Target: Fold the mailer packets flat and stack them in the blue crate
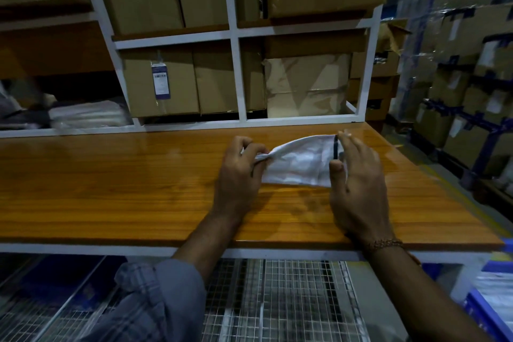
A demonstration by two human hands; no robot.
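A white mailer packet (pixel 298 162) sits just right of the frame's centre, held over the far half of the wooden worktop (pixel 111 180). It is not flat: its left end is bunched into a twist, its top edge arches upward, and a dark strip runs down its right end. Its lower edge looks to be resting on or just above the wood; I cannot tell which.

The left hand (pixel 240 172) has its fingers curled tight round the gathered left end, gripping it. The right hand (pixel 356 183) is half open, thumb pressed against the packet's near face by the dark strip and fingers reaching over the far side, so it pinches that end loosely rather than clenching it.

This looks like the folding step, early on, with the packet being pulled taut between the two hands before any crease is laid. The next move, I judge, calls for lowering it onto the wood, releasing the bunched end so it spreads, then pressing it flat.

At the lower right corner of the frame a blue crate (pixel 488 316) shows in part, with pale packets seemingly already in it, well apart from the hands. Behind the worktop a white shelf frame (pixel 234 33) holds cardboard boxes (pixel 161 83); wire mesh (pixel 277 300) lies below the bench.
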